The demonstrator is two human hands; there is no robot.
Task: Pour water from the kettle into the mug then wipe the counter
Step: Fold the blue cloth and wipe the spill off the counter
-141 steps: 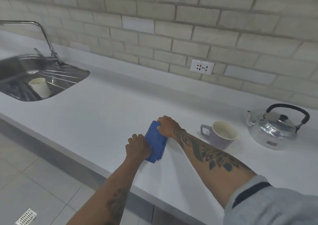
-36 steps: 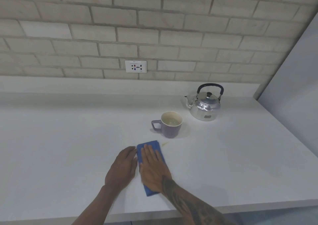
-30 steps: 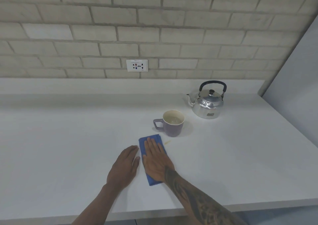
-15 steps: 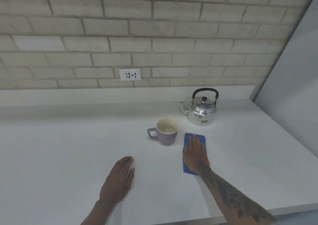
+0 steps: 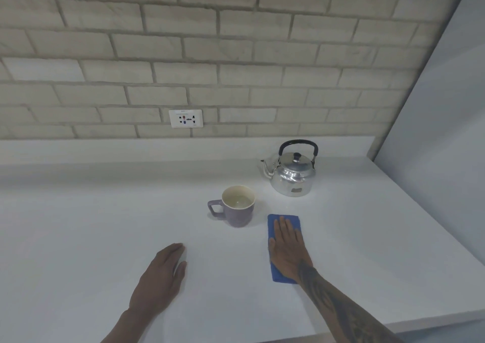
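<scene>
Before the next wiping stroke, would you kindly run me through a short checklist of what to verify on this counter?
1. Right hand flat on the blue cloth: ok.
2. Cloth lying flat on the counter, not bunched: ok.
3. Mug apart from the cloth, a gap showing between them: ok, though it holds liquid and stands close on the left.
4. Kettle upright behind the cloth, not touching it: ok.
5. Left hand resting palm down on the counter, out of the cloth's way: ok.
6. Any wet patches left on the counter: cannot tell.
</scene>
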